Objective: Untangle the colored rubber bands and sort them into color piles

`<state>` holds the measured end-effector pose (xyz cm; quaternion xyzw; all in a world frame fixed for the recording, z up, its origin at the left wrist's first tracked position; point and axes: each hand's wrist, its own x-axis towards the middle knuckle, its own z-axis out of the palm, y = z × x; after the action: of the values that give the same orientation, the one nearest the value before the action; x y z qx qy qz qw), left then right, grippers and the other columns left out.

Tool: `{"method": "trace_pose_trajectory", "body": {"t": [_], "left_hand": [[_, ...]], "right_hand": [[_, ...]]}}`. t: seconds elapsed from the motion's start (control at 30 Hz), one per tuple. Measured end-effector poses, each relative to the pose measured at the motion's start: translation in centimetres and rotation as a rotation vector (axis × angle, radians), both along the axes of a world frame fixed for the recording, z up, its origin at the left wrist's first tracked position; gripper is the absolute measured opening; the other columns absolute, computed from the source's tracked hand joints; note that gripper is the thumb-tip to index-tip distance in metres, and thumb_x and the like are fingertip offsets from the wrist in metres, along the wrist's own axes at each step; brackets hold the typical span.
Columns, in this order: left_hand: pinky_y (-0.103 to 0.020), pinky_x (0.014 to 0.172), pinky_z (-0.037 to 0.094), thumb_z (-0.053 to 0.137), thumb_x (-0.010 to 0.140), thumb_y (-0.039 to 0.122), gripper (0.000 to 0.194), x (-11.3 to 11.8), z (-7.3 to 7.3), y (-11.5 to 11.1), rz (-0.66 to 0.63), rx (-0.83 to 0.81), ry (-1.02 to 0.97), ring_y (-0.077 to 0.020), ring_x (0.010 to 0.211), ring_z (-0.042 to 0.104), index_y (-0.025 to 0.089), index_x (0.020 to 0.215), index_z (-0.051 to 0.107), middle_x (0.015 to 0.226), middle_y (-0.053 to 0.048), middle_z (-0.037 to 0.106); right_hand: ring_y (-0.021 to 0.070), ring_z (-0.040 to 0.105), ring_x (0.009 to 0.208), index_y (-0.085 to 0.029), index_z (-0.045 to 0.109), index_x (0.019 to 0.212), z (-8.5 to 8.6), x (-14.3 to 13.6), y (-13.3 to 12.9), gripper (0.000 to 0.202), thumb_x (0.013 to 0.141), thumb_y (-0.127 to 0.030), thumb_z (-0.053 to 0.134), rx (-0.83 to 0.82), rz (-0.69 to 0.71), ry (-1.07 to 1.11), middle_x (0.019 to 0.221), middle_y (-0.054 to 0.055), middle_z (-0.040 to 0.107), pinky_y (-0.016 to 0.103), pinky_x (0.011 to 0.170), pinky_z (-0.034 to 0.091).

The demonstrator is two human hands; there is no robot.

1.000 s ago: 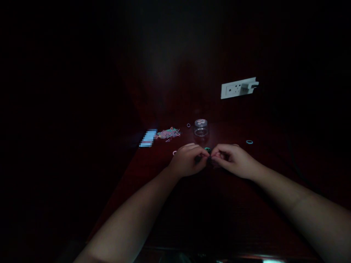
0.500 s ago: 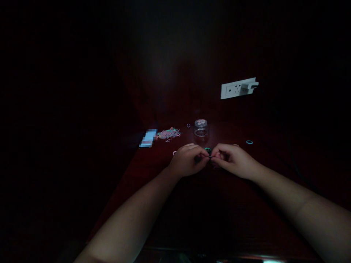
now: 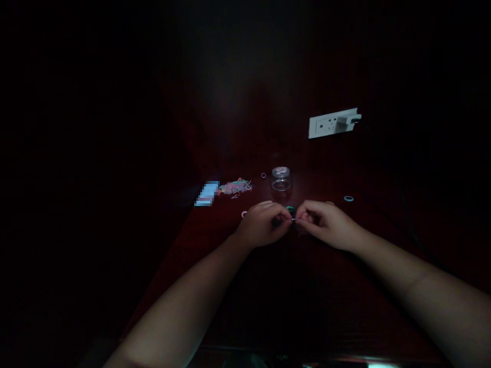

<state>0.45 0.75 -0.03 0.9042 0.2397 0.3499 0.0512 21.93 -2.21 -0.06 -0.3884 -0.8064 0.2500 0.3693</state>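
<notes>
My left hand [image 3: 266, 223] and my right hand [image 3: 328, 224] meet over the dark red table, fingertips almost touching. Both pinch a tiny pale rubber band [image 3: 293, 219], stretched across the small gap between them; most of it is hidden by the fingers. Just behind the fingertips lies a green band [image 3: 290, 209]. A pink band [image 3: 244, 214] peeks out beside my left hand. Beneath my right fingers some thin pinkish strands [image 3: 302, 231] show dimly. Farther back stands a clear jar [image 3: 281, 183] with its lid on.
A heap of colourful small bands [image 3: 236, 187] lies at the back left, beside a pixelated bright phone-like rectangle [image 3: 207, 193]. One purple ring [image 3: 263, 175] is left of the jar; a teal band [image 3: 348, 198] lies right. A wall socket [image 3: 332, 123] holds a plug. The room is dark.
Both hands stay in nearly the same place, still pinching the small band. The sliver between the fingertips looks slightly brighter now.
</notes>
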Motion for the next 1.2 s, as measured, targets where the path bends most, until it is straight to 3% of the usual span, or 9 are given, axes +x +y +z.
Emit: {"method": "trace_pose_trajectory", "body": {"t": [1.2], "left_hand": [[-0.029, 0.071, 0.050, 0.060, 0.087, 0.027, 0.008, -0.12, -0.13, -0.01, 0.002, -0.031, 0.010, -0.0133, 0.073, 0.062, 0.021, 0.086, 0.063, 0.076, 0.001, 0.068]], "right_hand": [[0.0124, 0.052, 0.058, -0.019, 0.057, 0.082, 0.03, 0.11, -0.19, 0.011, 0.091, -0.027, 0.055, 0.007, 0.022, -0.016, 0.067, 0.000, 0.060, 0.024, 0.051, 0.040]]}}
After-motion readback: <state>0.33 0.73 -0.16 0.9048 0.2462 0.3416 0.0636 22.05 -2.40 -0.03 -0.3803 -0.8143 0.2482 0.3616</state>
